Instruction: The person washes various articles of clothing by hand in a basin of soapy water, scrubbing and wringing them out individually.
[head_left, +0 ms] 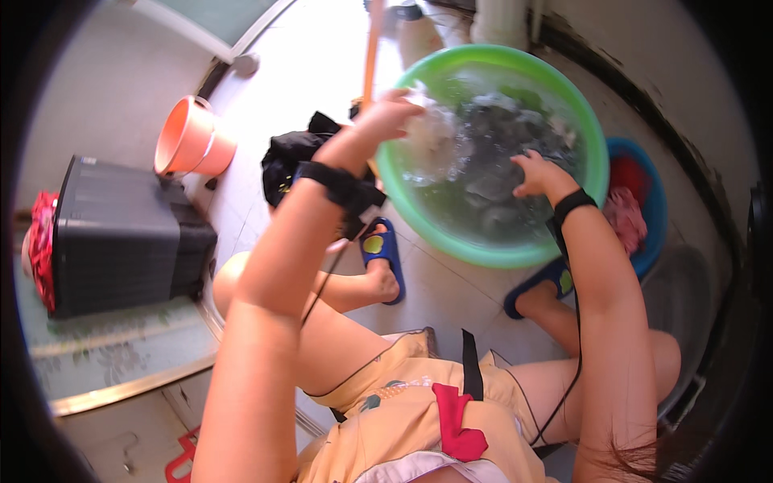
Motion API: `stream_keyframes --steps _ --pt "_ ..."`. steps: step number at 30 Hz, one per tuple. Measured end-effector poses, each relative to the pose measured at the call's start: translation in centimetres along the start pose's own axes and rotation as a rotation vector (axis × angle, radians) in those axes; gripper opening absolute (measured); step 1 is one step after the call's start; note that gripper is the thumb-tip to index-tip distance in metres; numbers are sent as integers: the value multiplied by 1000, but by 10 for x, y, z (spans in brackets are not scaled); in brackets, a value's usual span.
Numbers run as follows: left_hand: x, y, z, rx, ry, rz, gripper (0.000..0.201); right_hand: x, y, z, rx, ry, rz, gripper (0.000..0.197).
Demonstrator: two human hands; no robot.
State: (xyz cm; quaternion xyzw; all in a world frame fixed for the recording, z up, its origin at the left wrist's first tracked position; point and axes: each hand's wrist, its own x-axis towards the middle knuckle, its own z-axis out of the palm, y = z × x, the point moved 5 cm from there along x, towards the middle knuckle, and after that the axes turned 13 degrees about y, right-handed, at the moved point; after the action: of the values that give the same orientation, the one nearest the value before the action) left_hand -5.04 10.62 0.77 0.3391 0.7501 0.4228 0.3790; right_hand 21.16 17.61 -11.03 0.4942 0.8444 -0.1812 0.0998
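A large round green basin (596,161) stands on the floor in front of me, filled with cloudy water. Dark grey cloth (491,189) lies soaked in it, partly under the surface. At the basin's left side is a whitish, foamy-looking mass (431,133); whether it is cloth or suds, I cannot tell. My left hand (385,121) hangs over the left rim beside that mass, fingers stretched out, holding nothing visible. Over the right half of the water, my right hand (541,175) has its thumb and fingers spread, close above the dark cloth.
Right of the basin, a blue tub (656,201) holds red and pink cloth. Black clothing (286,165) lies on the floor to the left, near an orange bucket (193,141) and a dark grey box (121,237). An orange pole (372,56) and a pale bottle (419,36) stand behind.
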Motion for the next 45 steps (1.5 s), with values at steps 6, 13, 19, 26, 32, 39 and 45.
stream_keyframes --steps 6,13,19,26,32,39,45 --pt "-20 -64 69 788 -170 195 51 16 -46 -31 -177 147 150 103" --pt "-55 -98 75 899 -365 257 32 67 -57 -43 -189 246 189 103" --pt "-43 -123 55 1000 -134 702 10 81 -31 5 -148 -37 190 93" --pt "-42 -118 54 983 -187 684 14 56 -45 57 -145 -248 -63 65" --pt "-41 -116 48 827 -13 767 15 19 -87 86 -209 -613 -221 36" --pt "-42 -113 50 902 -17 723 15 -28 -103 50 112 -611 -76 58" --pt "-42 -114 50 910 -26 704 15 -40 -65 -33 153 -437 -192 38"
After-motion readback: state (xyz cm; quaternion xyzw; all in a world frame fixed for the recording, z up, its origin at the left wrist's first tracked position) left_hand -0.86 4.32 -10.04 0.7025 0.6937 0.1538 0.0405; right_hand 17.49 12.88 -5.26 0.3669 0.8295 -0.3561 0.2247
